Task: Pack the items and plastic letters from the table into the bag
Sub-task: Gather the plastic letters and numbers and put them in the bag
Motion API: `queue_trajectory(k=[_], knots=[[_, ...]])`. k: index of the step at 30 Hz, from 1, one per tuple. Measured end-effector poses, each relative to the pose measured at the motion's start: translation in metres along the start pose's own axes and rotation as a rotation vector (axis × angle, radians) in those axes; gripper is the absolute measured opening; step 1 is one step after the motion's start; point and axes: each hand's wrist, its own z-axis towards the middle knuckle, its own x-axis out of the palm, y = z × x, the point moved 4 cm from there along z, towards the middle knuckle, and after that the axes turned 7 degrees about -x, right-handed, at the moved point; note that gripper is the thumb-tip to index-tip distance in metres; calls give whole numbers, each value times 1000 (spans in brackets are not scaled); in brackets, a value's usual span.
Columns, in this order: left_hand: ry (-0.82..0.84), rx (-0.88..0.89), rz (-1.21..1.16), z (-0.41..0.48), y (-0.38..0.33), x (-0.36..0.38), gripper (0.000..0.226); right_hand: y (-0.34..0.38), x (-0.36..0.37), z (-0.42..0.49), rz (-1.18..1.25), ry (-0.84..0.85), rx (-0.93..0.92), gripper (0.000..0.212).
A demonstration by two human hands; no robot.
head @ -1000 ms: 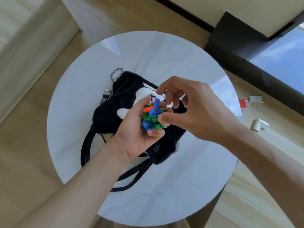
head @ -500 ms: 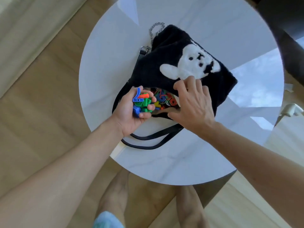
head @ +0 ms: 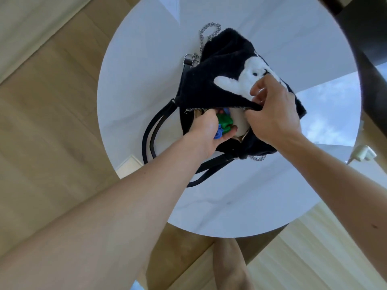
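Observation:
A black fluffy bag with a white bear patch lies on the round white table. My right hand grips the upper zipper edge of the bag and holds its mouth wide. My left hand is inside that mouth, fingers closed on a bunch of green and blue plastic letters. A pale lining shows inside the bag; what lies deeper in it is hidden.
The bag's black straps loop toward the table's left front, and a silver chain lies behind the bag. A dark furniture edge runs along the far right. A small white object sits on the floor at right. My feet show below the table.
My right hand went from resting on the bag's front to lifting its zipper edge. My left hand carried the letters from beside the opening into it. The camera moved closer over the table.

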Motion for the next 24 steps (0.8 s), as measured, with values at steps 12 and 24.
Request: queue_trajectory(k=[12,24], knots=[[23,204,-434,-19,-6,2,39,-4,3,-4,94,30,-17,27],[-1,300,-440,-29,11,-2,38,-12,13,-23,11,44,-130,29]])
